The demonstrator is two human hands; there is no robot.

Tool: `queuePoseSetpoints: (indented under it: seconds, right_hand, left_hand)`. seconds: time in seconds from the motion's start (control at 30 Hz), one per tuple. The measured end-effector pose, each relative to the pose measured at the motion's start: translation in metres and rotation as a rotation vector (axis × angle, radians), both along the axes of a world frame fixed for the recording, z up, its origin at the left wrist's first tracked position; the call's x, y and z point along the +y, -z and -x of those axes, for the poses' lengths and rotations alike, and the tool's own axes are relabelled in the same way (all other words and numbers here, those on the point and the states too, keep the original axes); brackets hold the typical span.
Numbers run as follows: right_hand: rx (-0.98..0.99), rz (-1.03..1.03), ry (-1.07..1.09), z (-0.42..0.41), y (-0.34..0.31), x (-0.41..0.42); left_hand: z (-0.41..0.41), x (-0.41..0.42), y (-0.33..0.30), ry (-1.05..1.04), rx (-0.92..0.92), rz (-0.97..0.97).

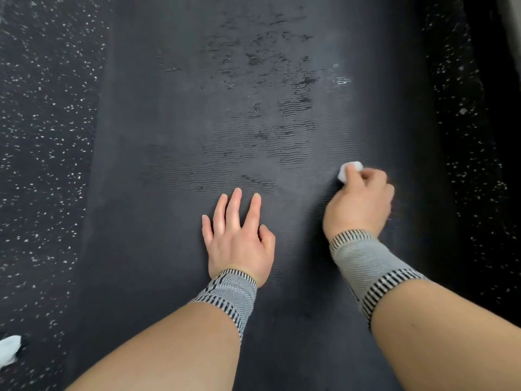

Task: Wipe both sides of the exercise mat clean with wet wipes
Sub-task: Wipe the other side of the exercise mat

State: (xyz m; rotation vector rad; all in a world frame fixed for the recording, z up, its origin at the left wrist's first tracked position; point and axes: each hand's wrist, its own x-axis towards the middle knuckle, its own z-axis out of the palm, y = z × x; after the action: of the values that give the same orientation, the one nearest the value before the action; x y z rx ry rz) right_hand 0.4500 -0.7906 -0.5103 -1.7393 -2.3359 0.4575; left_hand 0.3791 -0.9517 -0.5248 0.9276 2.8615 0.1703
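Speckled black rubber flooring flanks a dark exercise mat that runs lengthwise away from the camera. Wet streaks glisten on the mat's ribbed surface well beyond the fingertips of both hands. The left hand lies flat on the mat, fingers straight and spread, holding nothing. Just to its right, the right hand has its fingers curled around a bunched white wet wipe, which pokes out past the knuckles and presses against the mat. Both wrists wear grey knitted wrist bands with black striped edges. Another crumpled white wipe lies on the flooring, far to the left of the left hand's fingers.
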Motion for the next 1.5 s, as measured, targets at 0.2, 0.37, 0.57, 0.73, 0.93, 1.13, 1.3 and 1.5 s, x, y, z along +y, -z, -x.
queuePoseSetpoints:
  seconds: [0.2, 0.37, 0.57, 0.73, 0.93, 1.13, 1.3, 1.5]
  right_hand:
    - [-0.049, 0.012, -0.502, 0.028, -0.006, -0.024]
    - [-0.066, -0.038, 0.274, -0.028, -0.002, 0.035]
    - [-0.088, 0.006, 0.336, -0.011, -0.001, 0.030]
    - [-0.051, 0.015, -0.398, 0.030, -0.004, -0.017]
    - [0.057, 0.010, 0.046, 0.000, -0.003, 0.011]
    - [0.042, 0.056, 0.158, 0.011, -0.003, 0.005]
    - [0.028, 0.079, -0.305, 0.043, -0.005, -0.026]
    - [0.229, 0.070, -0.264, 0.021, -0.003, -0.048]
  left_hand:
    - [-0.001, 0.001, -0.002, -0.007, -0.018, -0.003]
    - [0.000, 0.001, -0.001, -0.010, -0.017, -0.004]
    - [0.000, 0.000, 0.000, -0.011, -0.021, -0.005]
    - [0.000, 0.000, -0.001, -0.011, -0.028, 0.003]
    - [-0.001, 0.001, -0.002, -0.013, -0.031, -0.006]
    - [-0.002, 0.001, -0.002, -0.012, -0.022, -0.031]
    - [-0.001, 0.000, -0.002, -0.002, -0.013, -0.041]
    - [0.000, 0.001, -0.001, -0.003, -0.029, -0.028]
